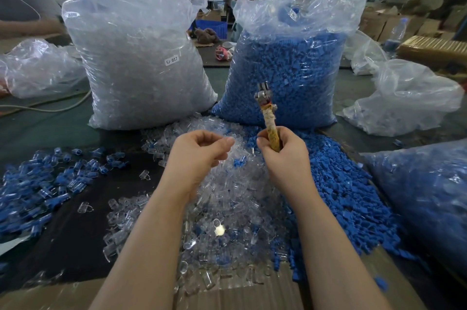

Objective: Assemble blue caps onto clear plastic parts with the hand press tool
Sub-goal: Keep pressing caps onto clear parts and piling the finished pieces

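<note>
My right hand point(283, 151) grips the taped yellow handle of the hand press tool point(266, 107), whose metal head points up and away. My left hand point(199, 153) hovers beside it with fingers curled; whether it pinches a clear part between thumb and fingertips I cannot tell. Under both hands lies a heap of clear plastic parts point(227, 198). A heap of loose blue caps point(346, 191) spreads to the right. Assembled pieces, clear with blue caps point(45, 183), lie scattered on the left.
Two tall plastic bags stand behind the heaps: one of clear parts point(141, 57) on the left, one of blue caps point(288, 67) on the right. Another bag of blue pieces point(424, 196) lies far right. Cardboard point(227, 294) covers the near edge. Crumpled bags sit at both sides.
</note>
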Demonstrator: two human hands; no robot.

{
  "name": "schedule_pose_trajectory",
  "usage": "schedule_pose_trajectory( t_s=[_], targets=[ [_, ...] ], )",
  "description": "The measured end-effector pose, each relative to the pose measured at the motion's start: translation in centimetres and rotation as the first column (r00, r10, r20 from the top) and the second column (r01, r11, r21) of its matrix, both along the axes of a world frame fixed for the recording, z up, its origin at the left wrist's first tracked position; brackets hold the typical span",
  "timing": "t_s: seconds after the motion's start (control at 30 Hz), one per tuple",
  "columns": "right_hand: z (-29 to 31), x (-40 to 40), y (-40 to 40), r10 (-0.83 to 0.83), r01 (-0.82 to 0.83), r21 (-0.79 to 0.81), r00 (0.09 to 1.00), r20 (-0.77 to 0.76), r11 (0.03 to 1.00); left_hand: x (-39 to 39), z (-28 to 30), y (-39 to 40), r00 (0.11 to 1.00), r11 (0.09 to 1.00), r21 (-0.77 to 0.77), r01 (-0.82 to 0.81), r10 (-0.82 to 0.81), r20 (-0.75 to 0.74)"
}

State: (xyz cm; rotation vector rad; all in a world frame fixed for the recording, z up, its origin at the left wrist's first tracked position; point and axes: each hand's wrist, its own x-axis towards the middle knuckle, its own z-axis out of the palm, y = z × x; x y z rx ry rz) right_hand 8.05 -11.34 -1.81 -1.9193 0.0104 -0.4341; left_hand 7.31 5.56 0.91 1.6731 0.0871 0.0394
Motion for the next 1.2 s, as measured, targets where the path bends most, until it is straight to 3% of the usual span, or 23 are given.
schedule_pose_trajectory(
  t_s=[0.3, 0.5, 0.77, 1.0, 1.2],
  targets=[
    [0.1, -0.2, 0.3, 0.018, -0.019, 0.052, 0.999, 0.027, 0.998, 0.1, 0.0, -0.6, 0.998, 0.99, -0.131, -0.056, 0.059, 0.015],
    [0.3, -0.4, 0.4, 0.037, -0.04, 0.054, 0.997, 0.066, 0.998, -0.1, 0.5, -1.0, 0.999, 0.934, -0.355, -0.036, 0.02, -0.049],
    [0.4, -0.7, 0.6, 0.09, -0.097, 0.064, 0.991, 0.099, 0.993, -0.2, 0.5, -1.7, 0.995, 0.931, -0.363, -0.047, 0.013, -0.095],
    [0.6, -0.9, 1.0, 0.095, -0.106, 0.092, 0.989, 0.113, 0.99, -0.3, 0.6, -1.9, 0.993, 0.847, -0.53, -0.044, -0.022, -0.118],
    [0.6, -1.0, 1.3, 0.098, -0.108, 0.095, 0.989, 0.112, 0.99, -0.2, 0.6, -1.8, 0.991, 0.886, -0.459, -0.073, 0.014, -0.131]
  ],
)
